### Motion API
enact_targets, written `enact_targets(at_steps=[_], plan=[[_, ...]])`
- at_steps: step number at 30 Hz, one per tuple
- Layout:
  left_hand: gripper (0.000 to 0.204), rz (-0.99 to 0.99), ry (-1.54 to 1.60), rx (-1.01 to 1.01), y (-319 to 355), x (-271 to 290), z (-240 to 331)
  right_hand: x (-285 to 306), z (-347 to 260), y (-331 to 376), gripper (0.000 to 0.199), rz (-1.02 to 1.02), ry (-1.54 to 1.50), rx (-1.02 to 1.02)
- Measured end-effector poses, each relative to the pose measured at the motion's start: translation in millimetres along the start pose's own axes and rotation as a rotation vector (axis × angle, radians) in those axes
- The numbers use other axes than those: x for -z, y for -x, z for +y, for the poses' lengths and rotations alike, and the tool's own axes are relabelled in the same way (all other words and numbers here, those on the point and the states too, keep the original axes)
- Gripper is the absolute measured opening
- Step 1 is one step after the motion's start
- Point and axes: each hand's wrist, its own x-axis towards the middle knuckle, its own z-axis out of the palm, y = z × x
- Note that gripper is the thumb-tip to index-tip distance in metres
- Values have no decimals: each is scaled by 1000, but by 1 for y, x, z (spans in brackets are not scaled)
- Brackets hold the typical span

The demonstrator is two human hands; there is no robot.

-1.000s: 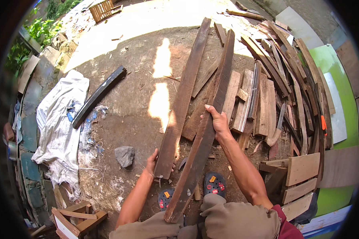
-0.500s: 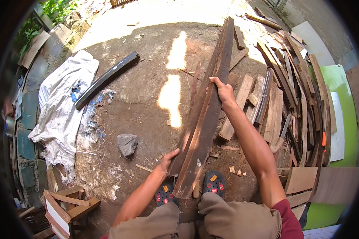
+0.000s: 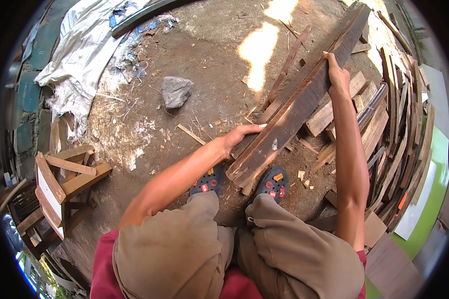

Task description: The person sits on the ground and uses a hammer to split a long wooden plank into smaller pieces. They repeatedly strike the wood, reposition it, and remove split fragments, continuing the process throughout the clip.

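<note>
Planks: two, dark, long; left plank (image 3: pixel 299 86) and right plank (image 3: pixel 303 110) side by side before the person, near ends above the shoes (image 3: pixel 272 182).
Change: the gap of a second ago is gone; the two now lie close together and slant more to the right, so the hands seem to manage them as one bundle.
Axis: long, running from the near ends by the shoes outward and rightward; far ends point to the upper right.
Left grip (image 3: pixel 236 138): clasping the left plank close to its near end, thumb on top, fingers hidden.
Right grip (image 3: pixel 338 77): clasping the right plank's outer side, farther along, thumb over the top edge.
Far ends: cannot tell whether they touch the ground.
Rock (image 3: pixel 177 92): grey, left of the planks, apart.
Sack (image 3: pixel 82 62): white, upper left.
</note>
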Motion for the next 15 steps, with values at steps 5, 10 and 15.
enact_targets(at_steps=[5, 10, 15], plan=[[64, -6, -4, -10, 10, 3, 8, -7, 13, -19, 66, -22, 39, -2], [66, 2, -12, -28, 11, -9, 12, -5, 15, -42, 72, -68, -67, -28], [66, 8, -77, -11, 23, -9, 18, -7, 36, -72, 73, -95, -119, -29]])
